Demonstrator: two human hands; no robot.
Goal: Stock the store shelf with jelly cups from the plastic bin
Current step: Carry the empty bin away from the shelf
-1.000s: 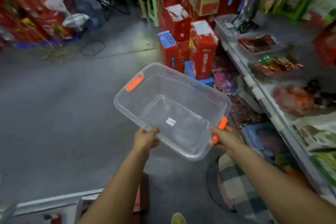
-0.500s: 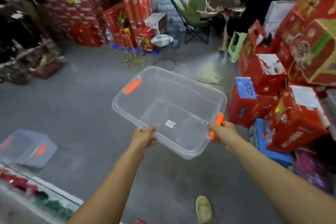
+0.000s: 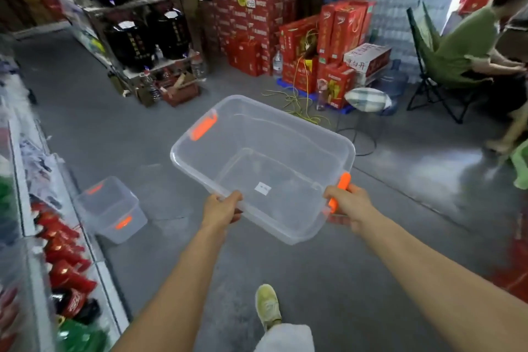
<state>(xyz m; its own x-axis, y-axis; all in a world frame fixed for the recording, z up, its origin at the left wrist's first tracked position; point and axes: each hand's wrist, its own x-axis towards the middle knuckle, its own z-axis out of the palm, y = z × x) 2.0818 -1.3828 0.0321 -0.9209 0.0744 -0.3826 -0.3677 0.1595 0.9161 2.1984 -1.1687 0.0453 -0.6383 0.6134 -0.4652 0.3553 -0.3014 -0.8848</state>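
I carry a clear plastic bin (image 3: 285, 151) with orange handles in front of me, above the grey floor. Nothing lies inside it apart from a small white sticker on its bottom. My left hand (image 3: 221, 208) grips the near rim at the left corner. My right hand (image 3: 347, 201) grips the near orange handle at the right. A store shelf (image 3: 25, 208) with red and green packets runs along the left edge. No jelly cups are in view.
A second clear bin (image 3: 111, 208) lies on the floor by the left shelf. Red cartons (image 3: 323, 48) are stacked ahead, beside a rack of dark jars (image 3: 145, 34). A stool (image 3: 367, 98) and a seated person (image 3: 474, 43) are at the right. My shoe (image 3: 267, 304) is below.
The view has swung left, from the shelf on the right to the open aisle and the shelf on the left. Both hands keep the same hold on the bin.
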